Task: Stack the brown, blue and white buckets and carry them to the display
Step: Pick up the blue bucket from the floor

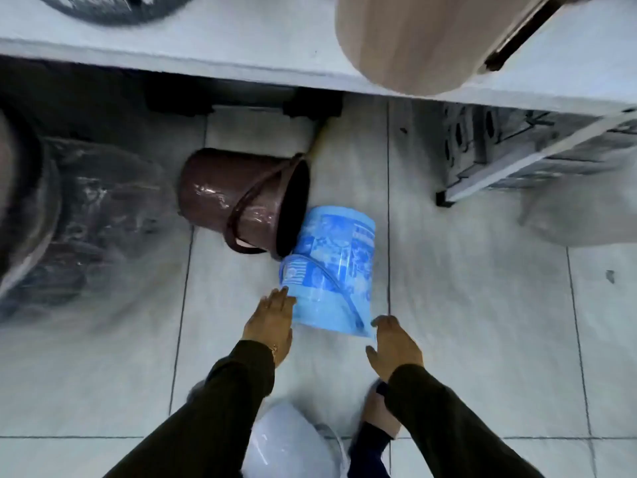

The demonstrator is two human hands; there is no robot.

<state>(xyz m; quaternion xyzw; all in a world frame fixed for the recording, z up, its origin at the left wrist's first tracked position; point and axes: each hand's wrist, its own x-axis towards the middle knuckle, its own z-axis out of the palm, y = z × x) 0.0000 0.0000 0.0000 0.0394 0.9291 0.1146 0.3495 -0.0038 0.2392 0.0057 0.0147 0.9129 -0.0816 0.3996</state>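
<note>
A brown bucket (234, 198) lies on its side on the tiled floor, its mouth facing right. A blue printed bucket (332, 267) lies tilted just in front of it, one end touching the brown bucket's rim. My left hand (272, 319) is flat against the blue bucket's left near edge, fingers apart. My right hand (393, 343) is spread at its right near edge, fingertips touching the rim. A white bucket (293, 443) sits on the floor at the bottom, between my arms.
A white shelf (206, 46) runs across the top, with a tan cylindrical bin (413, 39) on it. Plastic-wrapped dark goods (86, 219) stand at the left. A grey rack (517, 157) and a clear bag (586, 215) are at the right. My foot (379, 415) shows below.
</note>
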